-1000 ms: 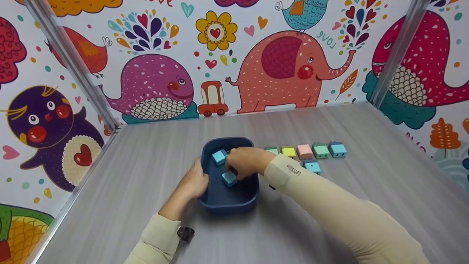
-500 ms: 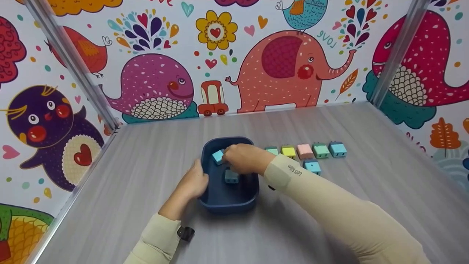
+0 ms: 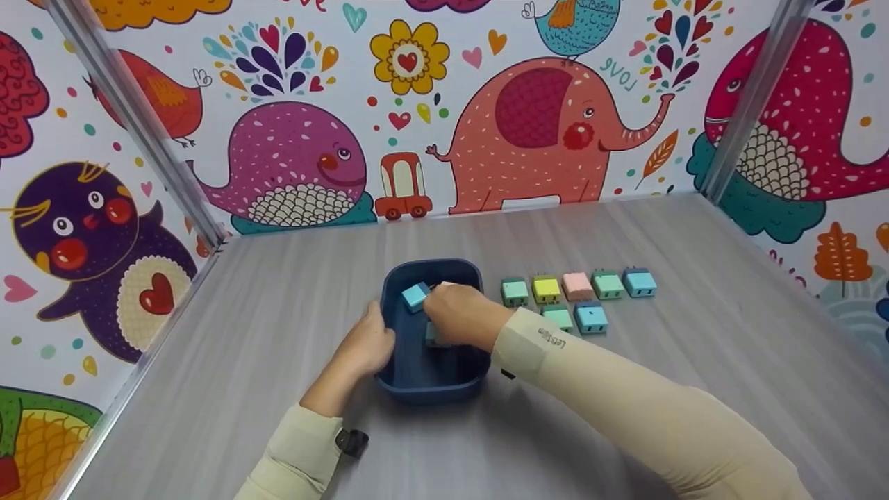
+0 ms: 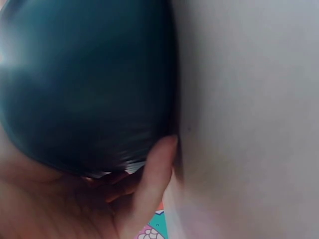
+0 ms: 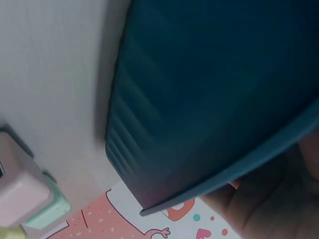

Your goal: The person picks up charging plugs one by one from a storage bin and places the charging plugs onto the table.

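Observation:
A dark blue box [image 3: 417, 375] stands on the table. My left hand [image 3: 368, 342] grips its left wall; in the left wrist view the thumb lies along the outside. My right hand [image 3: 464, 314] reaches down into the box, its fingertips mostly hidden behind the hand. Close to its fingers is a light blue USB charger cube [image 3: 415, 297] with a darker end. A second charger cube [image 3: 434, 335], in shadow, lies partly covered under the hand. Whether the right fingers pinch a charger, I cannot tell. Seen from the right wrist, the box wall [image 5: 199, 99] hides the fingertips.
Right of the box, more chargers sit in two rows: mint [image 3: 514, 292], yellow [image 3: 546, 289], pink [image 3: 576, 287], green [image 3: 608, 285] and blue [image 3: 640, 282] behind, green [image 3: 557, 318] and blue [image 3: 591, 317] in front. Walls with cartoon animals enclose the wood-grain table [image 3: 298, 292].
The shaded charger in the box has turned and is now more covered by my right hand. My right forearm has shifted slightly, uncovering a green charger in the front row. The left hand stays put.

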The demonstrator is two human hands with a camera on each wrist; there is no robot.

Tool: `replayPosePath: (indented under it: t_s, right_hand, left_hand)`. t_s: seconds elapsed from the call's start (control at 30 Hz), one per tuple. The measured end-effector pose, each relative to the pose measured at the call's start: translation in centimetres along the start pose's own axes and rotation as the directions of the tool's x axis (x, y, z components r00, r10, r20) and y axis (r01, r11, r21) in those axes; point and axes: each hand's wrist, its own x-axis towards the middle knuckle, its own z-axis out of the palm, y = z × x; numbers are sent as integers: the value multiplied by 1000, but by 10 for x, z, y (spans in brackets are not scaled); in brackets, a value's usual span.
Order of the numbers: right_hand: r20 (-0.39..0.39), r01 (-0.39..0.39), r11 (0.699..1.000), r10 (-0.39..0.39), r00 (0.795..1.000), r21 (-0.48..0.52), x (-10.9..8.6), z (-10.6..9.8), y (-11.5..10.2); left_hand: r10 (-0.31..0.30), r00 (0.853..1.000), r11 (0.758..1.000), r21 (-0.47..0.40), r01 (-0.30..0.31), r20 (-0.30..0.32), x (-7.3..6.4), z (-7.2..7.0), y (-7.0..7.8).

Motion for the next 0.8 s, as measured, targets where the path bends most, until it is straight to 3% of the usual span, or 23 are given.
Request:
replayPosePath:
  t_s: [0.23, 0.57, 0.8]
  right_hand:
    - [-20, 20, 1000, -20, 1000, 1, -1, 3, 0]
    - [-48, 113, 994, -112, 993, 16, -5, 6, 5]
    - [-69, 132, 991, -130, 989, 21, -5, 11, 8]
  left_hand:
    - [6, 1000, 1000, -1, -6, -13, -1, 0, 0]
    - [20, 1000, 1000, 14, -19, -23, -1, 0, 2]
    - [-4, 1000, 1000, 13, 4, -11, 0, -2, 4]
